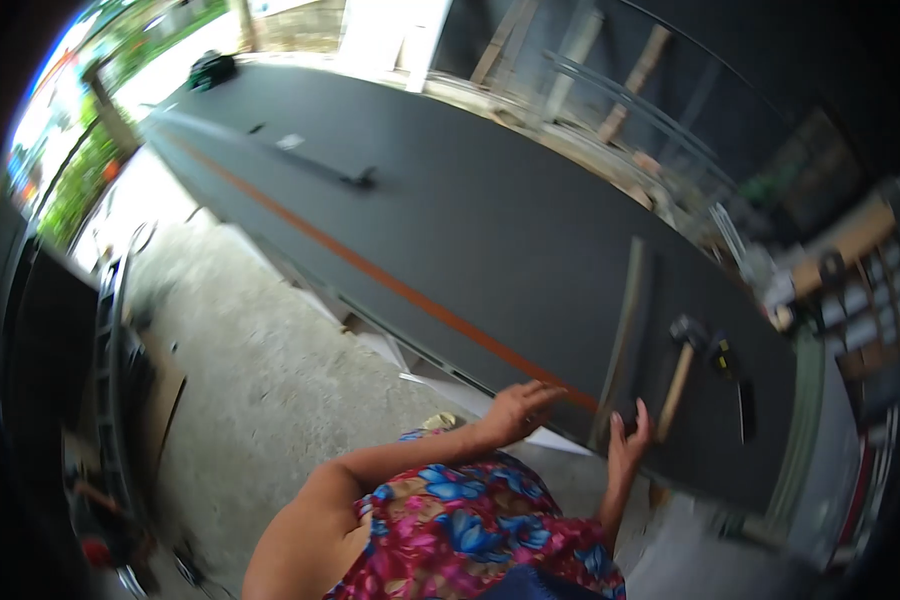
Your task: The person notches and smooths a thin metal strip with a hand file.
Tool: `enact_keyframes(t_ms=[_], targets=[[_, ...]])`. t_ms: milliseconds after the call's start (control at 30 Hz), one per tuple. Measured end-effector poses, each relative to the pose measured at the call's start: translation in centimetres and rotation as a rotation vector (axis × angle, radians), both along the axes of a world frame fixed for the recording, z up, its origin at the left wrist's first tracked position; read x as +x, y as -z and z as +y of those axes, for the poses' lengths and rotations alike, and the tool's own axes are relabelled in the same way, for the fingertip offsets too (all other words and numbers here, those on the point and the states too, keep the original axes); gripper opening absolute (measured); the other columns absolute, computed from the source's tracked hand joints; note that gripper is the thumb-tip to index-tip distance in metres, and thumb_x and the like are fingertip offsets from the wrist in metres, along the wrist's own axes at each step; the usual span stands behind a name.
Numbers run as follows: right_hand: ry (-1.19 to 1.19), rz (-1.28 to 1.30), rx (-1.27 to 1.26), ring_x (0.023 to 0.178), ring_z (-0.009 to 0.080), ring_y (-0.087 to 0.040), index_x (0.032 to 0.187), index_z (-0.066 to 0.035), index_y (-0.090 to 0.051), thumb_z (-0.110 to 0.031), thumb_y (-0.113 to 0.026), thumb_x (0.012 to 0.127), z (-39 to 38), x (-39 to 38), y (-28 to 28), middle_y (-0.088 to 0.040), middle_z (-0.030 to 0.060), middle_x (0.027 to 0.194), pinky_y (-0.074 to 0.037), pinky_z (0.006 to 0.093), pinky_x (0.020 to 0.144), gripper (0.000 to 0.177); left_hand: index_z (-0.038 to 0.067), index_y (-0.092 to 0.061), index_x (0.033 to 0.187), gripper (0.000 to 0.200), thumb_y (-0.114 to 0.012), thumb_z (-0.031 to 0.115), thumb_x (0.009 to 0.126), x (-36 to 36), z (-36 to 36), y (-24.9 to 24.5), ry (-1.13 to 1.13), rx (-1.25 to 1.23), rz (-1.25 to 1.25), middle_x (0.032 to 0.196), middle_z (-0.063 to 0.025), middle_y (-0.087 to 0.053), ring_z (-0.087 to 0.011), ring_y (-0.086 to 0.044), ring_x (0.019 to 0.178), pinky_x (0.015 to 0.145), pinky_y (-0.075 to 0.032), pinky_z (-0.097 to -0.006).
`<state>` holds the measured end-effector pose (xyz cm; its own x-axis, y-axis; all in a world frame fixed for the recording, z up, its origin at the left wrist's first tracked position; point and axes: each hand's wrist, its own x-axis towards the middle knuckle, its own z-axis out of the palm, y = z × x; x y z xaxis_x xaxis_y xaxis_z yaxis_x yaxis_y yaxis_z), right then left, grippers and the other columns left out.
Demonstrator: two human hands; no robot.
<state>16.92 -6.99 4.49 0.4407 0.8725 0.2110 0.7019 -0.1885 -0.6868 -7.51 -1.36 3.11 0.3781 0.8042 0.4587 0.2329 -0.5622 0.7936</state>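
An orange strip (370,264) is running lengthwise along the dark tabletop (490,220), near the edge on the person's side, its near end lying beside a slim metal bar (623,345) that is crossing its line. The left hand (515,412) is reaching over the strip close to that end, fingers extended; blur is hiding whether they are pinching or merely touching it. The right hand (630,440) is standing beside the bar's lower end, thumb and finger spread apart, apparently gripping nothing.

If the left fingers are dragging sideways, the strip could be bowing out of line; a knock from the right hand could be swinging the bar askew, since nothing visible is pinning it.

Farther right, a hammer (678,378) is lying with its handle towards the person, close enough for a sweeping wrist to catch. A tape measure (721,356) is resting just past its head. Towards the far end, a dark long-handled tool (322,170) is lying beyond the strip.
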Motion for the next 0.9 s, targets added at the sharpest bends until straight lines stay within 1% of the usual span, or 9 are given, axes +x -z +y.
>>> enact_keyframes(t_ms=[67, 133, 200, 267, 333, 467, 700, 800, 900], targets=[[0.047, -0.05, 0.017, 0.119, 0.035, -0.049, 0.129, -0.004, -0.053, -0.02, -0.072, 0.083, -1.1, -0.6, -1.6, -0.051, 0.0178, 0.128, -0.039, 0.0431, 0.101, 0.053, 0.009, -0.059, 0.123, 0.042, -0.066, 0.007, 0.081, 0.6, 0.0, -0.7, 0.043, 0.005, -0.046, 0.107, -0.0134, -0.063, -0.0324, -0.064, 0.085, 0.074, -0.053, -0.04], [0.083, -0.045, 0.012, 0.118, 0.0349, -0.05, 0.129, -0.005, -0.054, -0.021, -0.072, 0.083, -2.3, -1.3, -2.3, -0.051, 0.0178, 0.128, -0.04, 0.0429, 0.101, 0.052, 0.007, -0.061, 0.12, 0.043, -0.066, -0.002, 0.078, 0.8, -0.6, -1.3, 0.039, -0.037, -0.019, 0.1, -0.0146, -0.065, -0.0263, -0.067, 0.075, 0.069, -0.054, -0.0362], [0.117, -0.028, 0.043, 0.119, 0.0348, -0.049, 0.129, -0.005, -0.054, -0.021, -0.072, 0.084, -2.8, -1.3, -2.5, -0.051, 0.0179, 0.128, -0.041, 0.0431, 0.1, 0.051, 0.004, -0.064, 0.112, 0.033, -0.066, -0.004, 0.08, 1.6, 0.3, -1.7, 0.068, 0.019, -0.037, 0.087, -0.0126, -0.065, -0.0238, -0.064, 0.065, 0.062, -0.052, -0.0338], [0.169, 0.003, 0.051, 0.12, 0.0348, -0.048, 0.13, -0.006, -0.053, -0.021, -0.071, 0.085, -4.1, -2.4, -2.6, -0.051, 0.0185, 0.127, -0.041, 0.0436, 0.1, 0.05, 0.006, -0.065, 0.105, 0.023, -0.065, 0.004, 0.082, 1.3, 0.0, -1.3, 0.13, -0.047, -0.016, 0.079, -0.0105, -0.062, -0.0297, -0.06, 0.066, 0.061, -0.05, -0.0386], [0.217, -0.055, 0.082, 0.118, 0.0332, -0.051, 0.128, -0.006, -0.055, -0.022, -0.071, 0.085, -5.3, -2.5, -2.0, -0.054, 0.0174, 0.125, -0.042, 0.0406, 0.099, 0.049, 0.005, -0.064, 0.099, 0.015, -0.065, 0.003, 0.084, 1.5, 0.0, -1.4, 0.152, -0.075, 0.009, 0.078, -0.0108, -0.061, -0.0296, -0.06, 0.065, 0.06, -0.049, -0.038], [0.305, -0.016, 0.112, 0.114, 0.0331, -0.054, 0.125, -0.004, -0.057, -0.02, -0.07, 0.086, -7.3, -2.3, -1.5, -0.056, 0.0169, 0.122, -0.044, 0.041, 0.097, 0.044, 0.003, -0.061, 0.09, 0.004, -0.063, 0.004, 0.087, 2.3, 0.0, -1.6, 0.2, -0.118, -0.016, 0.077, -0.0117, -0.062, -0.03, -0.06, 0.065, 0.06, -0.049, -0.0376], [0.47, 0.112, 0.128, 0.107, 0.0327, -0.058, 0.122, -0.002, -0.058, -0.02, -0.068, 0.086, -11.1, -3.7, -1.2, -0.059, 0.0186, 0.117, -0.048, 0.0411, 0.089, 0.041, 0.001, -0.053, 0.086, 0.013, -0.053, 0.011, 0.095, 3.3, 0.4, -1.4, 0.381, -0.199, 0.079, 0.07, -0.0157, -0.055, -0.0339, -0.057, 0.063, 0.06, -0.046, -0.04], [0.548, 0.136, 0.071, 0.102, 0.0303, -0.061, 0.122, -0.002, -0.058, -0.019, -0.068, 0.086, -12.8, -4.6, -0.6, -0.061, 0.0179, 0.113, -0.05, 0.0391, 0.081, 0.04, 0.001, -0.053, 0.085, 0.016, -0.053, 0.013, 0.096, 3.9, 0.3, -1.6, 0.489, -0.193, 0.114, 0.069, -0.0165, -0.055, -0.0361, -0.055, 0.063, 0.061, -0.045, -0.0416], [0.612, 0.198, 0.076, 0.095, 0.0277, -0.065, 0.121, -0.003, -0.058, -0.019, -0.069, 0.086, -14.3, -5.6, 0.2, -0.063, 0.0173, 0.109, -0.051, 0.0368, 0.073, 0.039, 0.003, -0.049, 0.078, 0.029, -0.047, 0.021, 0.1, 4.7, 0.0, -0.8, 0.547, -0.125, 0.09, 0.061, -0.0095, -0.05, -0.025, -0.052, 0.054, 0.054, -0.043, -0.0359]])
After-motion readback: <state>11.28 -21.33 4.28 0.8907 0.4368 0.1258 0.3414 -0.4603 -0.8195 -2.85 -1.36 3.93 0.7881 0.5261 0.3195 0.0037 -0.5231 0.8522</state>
